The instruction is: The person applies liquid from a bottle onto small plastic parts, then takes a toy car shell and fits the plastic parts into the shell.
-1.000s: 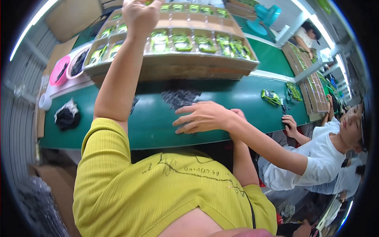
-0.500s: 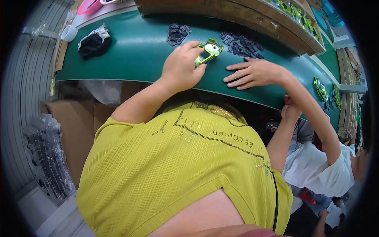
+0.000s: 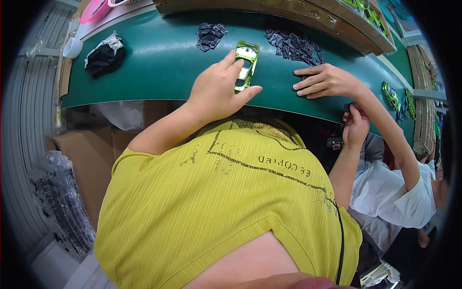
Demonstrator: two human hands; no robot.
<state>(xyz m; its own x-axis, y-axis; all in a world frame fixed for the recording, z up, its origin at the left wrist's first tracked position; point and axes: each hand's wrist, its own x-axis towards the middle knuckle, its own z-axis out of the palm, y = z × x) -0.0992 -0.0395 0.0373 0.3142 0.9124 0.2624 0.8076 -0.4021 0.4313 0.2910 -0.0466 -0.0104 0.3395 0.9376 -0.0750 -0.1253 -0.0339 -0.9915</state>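
My left hand is at a bright green toy car shell with a pale inside. Its fingers curl over the shell's left side, and the thumb lies by the near end. The palm hides part of the shell. Farther right, my right hand is closed at the table's front edge, pinching a small black piece mostly covered by the fingers. Flat black plastic pieces lie in a smaller pile beyond my left hand and a larger pile to the right.
A co-worker's hand reaches in from the right, beside the larger pile. Cardboard borders the green table at the back. Black-and-white cloth and a white cup stand left. More green shells lie right.
The green shell has turned to lie lengthwise away from me, and my left thumb has spread out. My right hand shows a black piece at its fingertips. The co-worker's hand has shifted right.
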